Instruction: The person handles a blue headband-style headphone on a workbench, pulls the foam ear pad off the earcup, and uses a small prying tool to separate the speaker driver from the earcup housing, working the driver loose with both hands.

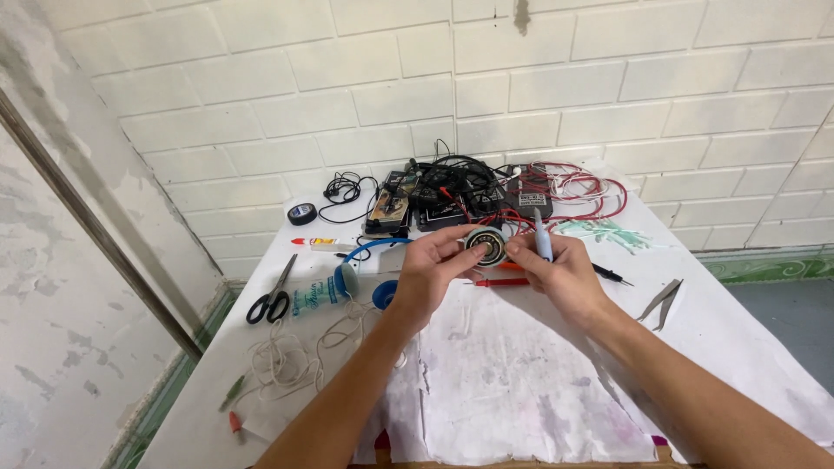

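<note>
Both hands meet above the middle of the white table, holding a small round speaker part between them. The left hand is curled, its fingertips pinching the part's left rim; the right hand pinches the right rim and also has a light blue pen tucked upright in its fingers. Just beyond the hands lies a tangle of black and red wires over dark circuit boards, close to the brick wall. Blue headphones sit just left of the left hand, with scissors farther left near the table edge. Tweezers lie well right of the right hand. The stained tabletop nearer than the wrists lies open.
</note>
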